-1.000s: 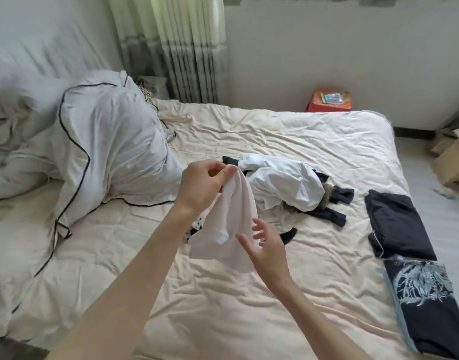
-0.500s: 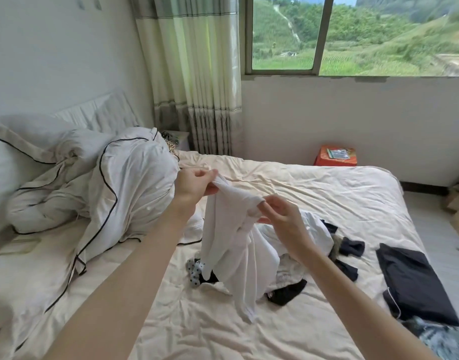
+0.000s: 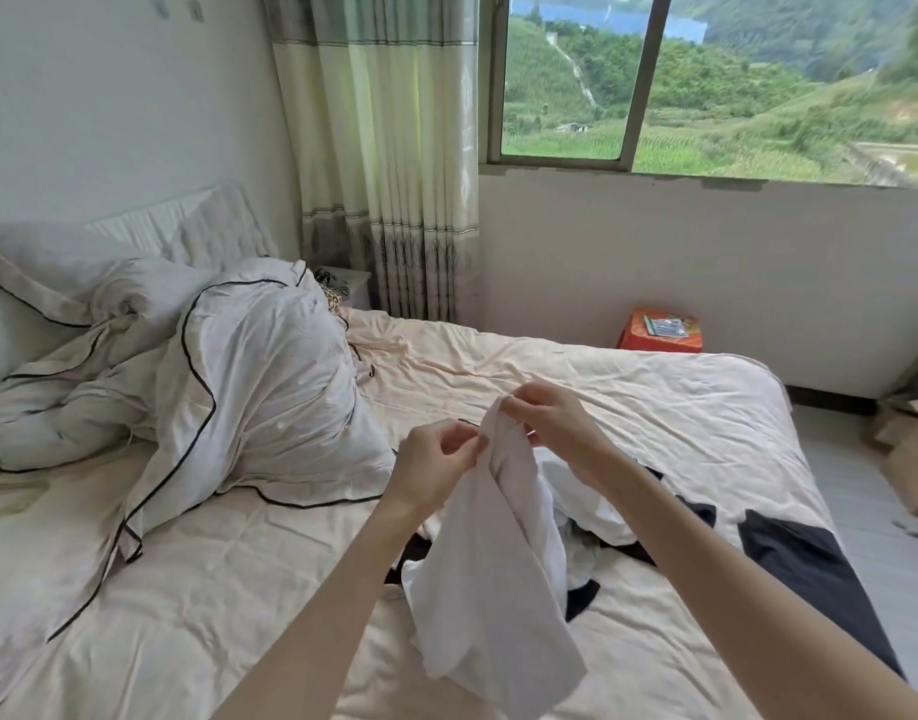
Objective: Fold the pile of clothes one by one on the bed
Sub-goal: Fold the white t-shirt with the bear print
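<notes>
A white garment [image 3: 490,589] hangs in the air above the cream bed [image 3: 212,589], bunched at its top edge. My left hand [image 3: 436,462] pinches that top edge from the left. My right hand [image 3: 555,426] pinches it from the right, the two hands almost touching. Behind and below the hanging cloth lies the pile of unfolded clothes [image 3: 602,511], white and black pieces mixed, partly hidden by the garment and my right forearm. A folded black garment [image 3: 805,574] lies on the bed's right side.
A crumpled white duvet with black piping [image 3: 249,387] fills the bed's left half, with pillows behind. An orange stool [image 3: 659,332] stands by the far wall under the window. Cardboard boxes [image 3: 914,459] sit on the floor at right.
My hands have come closer together at the garment's top edge, and both have shifted right. The head camera has tilted up, showing more of the window.
</notes>
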